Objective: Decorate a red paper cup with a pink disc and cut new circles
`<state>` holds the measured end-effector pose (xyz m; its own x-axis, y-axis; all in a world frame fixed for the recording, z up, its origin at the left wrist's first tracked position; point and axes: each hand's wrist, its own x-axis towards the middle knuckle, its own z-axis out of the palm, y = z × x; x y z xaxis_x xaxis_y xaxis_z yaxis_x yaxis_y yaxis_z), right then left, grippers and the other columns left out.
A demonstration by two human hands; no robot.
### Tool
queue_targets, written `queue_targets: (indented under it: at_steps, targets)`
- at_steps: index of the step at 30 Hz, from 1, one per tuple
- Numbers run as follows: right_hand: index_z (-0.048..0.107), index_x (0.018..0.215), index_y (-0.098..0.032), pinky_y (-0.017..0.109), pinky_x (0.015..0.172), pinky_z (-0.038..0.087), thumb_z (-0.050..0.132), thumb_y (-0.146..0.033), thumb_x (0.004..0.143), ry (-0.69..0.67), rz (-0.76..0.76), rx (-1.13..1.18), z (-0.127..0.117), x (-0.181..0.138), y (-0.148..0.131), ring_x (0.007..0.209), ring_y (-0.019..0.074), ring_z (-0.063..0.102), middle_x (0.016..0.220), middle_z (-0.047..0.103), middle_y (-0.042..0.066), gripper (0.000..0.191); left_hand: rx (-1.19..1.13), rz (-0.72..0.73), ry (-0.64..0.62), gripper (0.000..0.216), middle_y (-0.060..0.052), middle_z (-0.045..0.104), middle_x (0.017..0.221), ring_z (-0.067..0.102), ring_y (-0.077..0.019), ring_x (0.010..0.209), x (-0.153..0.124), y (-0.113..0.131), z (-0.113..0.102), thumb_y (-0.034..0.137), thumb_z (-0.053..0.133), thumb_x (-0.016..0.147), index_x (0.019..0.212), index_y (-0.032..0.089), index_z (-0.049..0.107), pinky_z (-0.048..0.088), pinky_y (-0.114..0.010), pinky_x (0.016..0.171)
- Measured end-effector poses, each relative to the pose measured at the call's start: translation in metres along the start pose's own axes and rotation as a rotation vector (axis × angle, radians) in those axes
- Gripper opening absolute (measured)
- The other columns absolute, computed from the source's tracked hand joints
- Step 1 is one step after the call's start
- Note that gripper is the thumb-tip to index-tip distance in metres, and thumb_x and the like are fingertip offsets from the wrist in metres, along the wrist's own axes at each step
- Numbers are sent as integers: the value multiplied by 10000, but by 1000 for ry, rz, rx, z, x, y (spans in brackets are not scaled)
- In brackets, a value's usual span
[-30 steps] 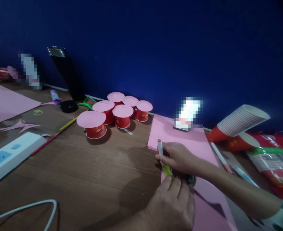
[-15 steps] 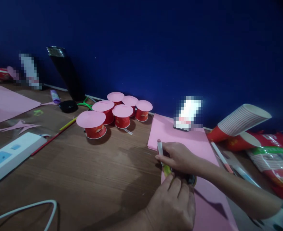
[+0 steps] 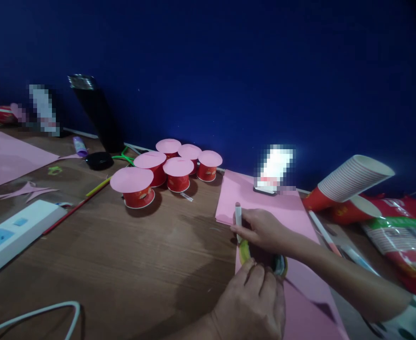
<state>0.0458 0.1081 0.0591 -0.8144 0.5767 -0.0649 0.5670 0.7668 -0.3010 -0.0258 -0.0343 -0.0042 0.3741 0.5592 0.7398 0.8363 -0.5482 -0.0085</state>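
Observation:
My left hand (image 3: 252,295) is closed on the near side of a roll of tape (image 3: 243,251), whose yellow edge shows on the left of the ring. The roll lies over the pink paper (image 3: 292,203). A white marker (image 3: 238,222) with a reddish-brown end stands nearly upright against the far left of the roll. It is pinched by my right hand (image 3: 264,229), which reaches in from the right, thumb toward me. My hands cover most of the roll and the marker's lower tip is hidden.
Several red paper cups topped with pink discs (image 3: 131,180) stand left of the paper. A lit phone (image 3: 273,170) leans at the back. Stacked paper cups (image 3: 352,177) and a plastic-wrapped pack (image 3: 399,236) are on the right, a power strip (image 3: 23,236) on the left.
The marker has moved slightly right and stands more upright, and more of the tape roll's ring shows. My left hand keeps its grip. The whole view has shifted a little.

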Motion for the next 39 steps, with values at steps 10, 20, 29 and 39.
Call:
queue_targets:
  at_steps: [10, 20, 29, 39]
  targets:
    - [577, 753, -182, 241, 536, 345, 506, -385, 884, -5, 80, 123, -1, 1, 11, 596, 151, 561, 711, 659, 41, 252, 59, 34, 16, 245, -137, 683, 906, 653, -219, 869, -2, -1, 4, 123, 443, 860, 1012, 49, 620, 493, -399, 851]
    - [581, 749, -173, 237, 550, 371, 507, -356, 882, 17, 144, 248, -4, -3, 22, 597, 142, 558, 687, 644, 25, 238, 44, 10, 141, 247, -112, 703, 850, 664, -210, 826, 2, -2, 4, 69, 436, 831, 916, 73, 669, 525, -365, 806]
    - [591, 792, -168, 246, 585, 406, 521, -337, 876, 75, 172, 393, -3, -13, 30, 637, 146, 572, 708, 638, 18, 200, 34, 27, 136, 274, -94, 712, 858, 666, -201, 834, 5, -5, 0, 61, 416, 843, 914, 87, 679, 506, -350, 837]
    - [584, 775, -175, 236, 567, 390, 574, -319, 836, 224, 218, 564, 7, -31, 47, 598, 122, 515, 674, 603, -8, 157, 10, 54, 23, 327, -93, 717, 952, 651, -223, 914, 1, -6, -5, 67, 383, 868, 1016, 94, 673, 494, -363, 875]
